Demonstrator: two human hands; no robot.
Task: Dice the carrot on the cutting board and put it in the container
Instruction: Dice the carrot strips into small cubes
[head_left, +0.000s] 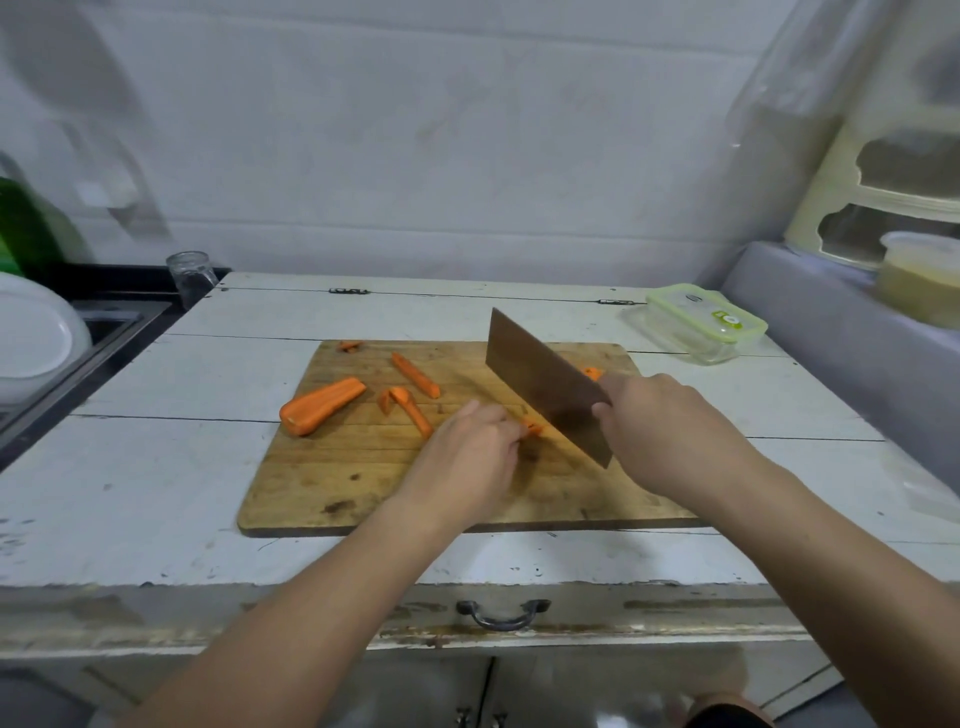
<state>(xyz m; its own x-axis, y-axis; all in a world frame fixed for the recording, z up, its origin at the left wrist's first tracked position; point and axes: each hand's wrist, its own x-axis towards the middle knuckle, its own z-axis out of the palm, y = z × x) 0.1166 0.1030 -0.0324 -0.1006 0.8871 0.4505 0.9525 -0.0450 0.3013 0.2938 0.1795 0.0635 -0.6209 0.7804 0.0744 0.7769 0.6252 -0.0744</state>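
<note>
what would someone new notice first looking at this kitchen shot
The big cleaver stands out first, gripped by the right hand and angled over the middle of the wooden cutting board. Beside the blade, the left hand holds down a small carrot piece, while a thick carrot chunk lies at the board's left. A container with a green-rimmed lid sits closed past the far right corner.

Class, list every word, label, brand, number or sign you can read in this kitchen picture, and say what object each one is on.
No text here can be read.
Container lid: a small dark round mark and a green-and-white sticker, both too small and blurred to read.
Cleaver, cutting board, glass jar: no lettering visible.
Tub on the right ledge: no label visible.
</note>
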